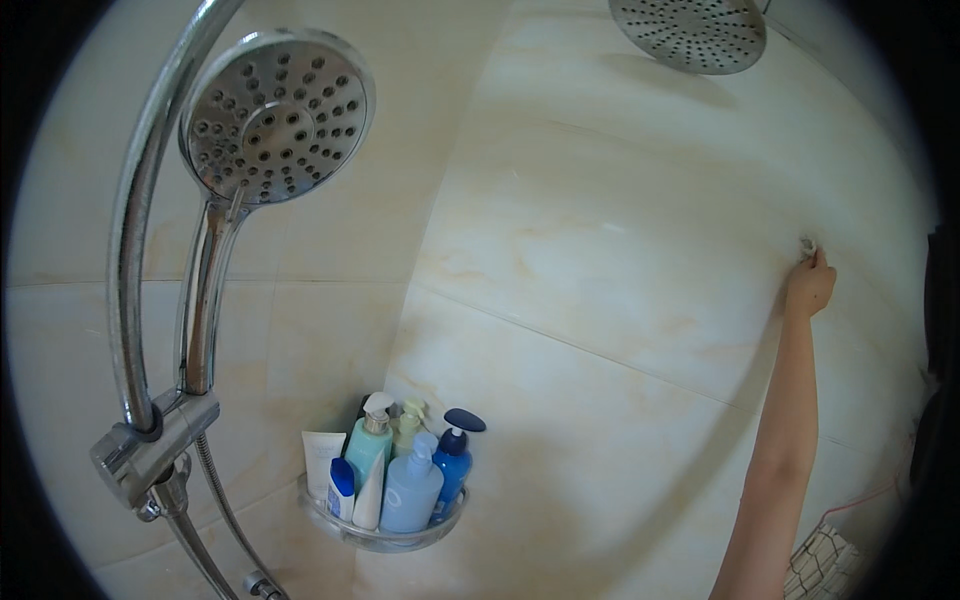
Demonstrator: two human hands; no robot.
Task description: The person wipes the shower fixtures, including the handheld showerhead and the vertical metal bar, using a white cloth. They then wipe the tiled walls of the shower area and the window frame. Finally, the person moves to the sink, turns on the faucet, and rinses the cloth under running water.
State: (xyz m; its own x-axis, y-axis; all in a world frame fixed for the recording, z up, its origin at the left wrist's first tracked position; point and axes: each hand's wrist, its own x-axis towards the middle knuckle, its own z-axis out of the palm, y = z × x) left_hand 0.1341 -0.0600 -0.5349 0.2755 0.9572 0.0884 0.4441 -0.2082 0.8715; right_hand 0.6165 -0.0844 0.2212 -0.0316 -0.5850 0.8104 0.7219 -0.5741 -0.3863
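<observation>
My right hand (811, 287) is raised at the end of a bare, outstretched arm at the right of the view. Between its fingertips is a small, crumpled whitish wad (808, 247), perhaps tissue or cloth, too small to tell. The wad rests against the cream marbled tile wall (600, 247). Around it the tile has a faint brownish smudge. My left hand is out of view.
A chrome hand shower (277, 120) hangs in its holder (157, 450) at the left, with a metal hose (225, 499). An overhead shower head (694, 34) juts in above. A clear corner shelf (390, 538) carries several pump bottles and tubes. Patterned fabric (821, 562) hangs lower right.
</observation>
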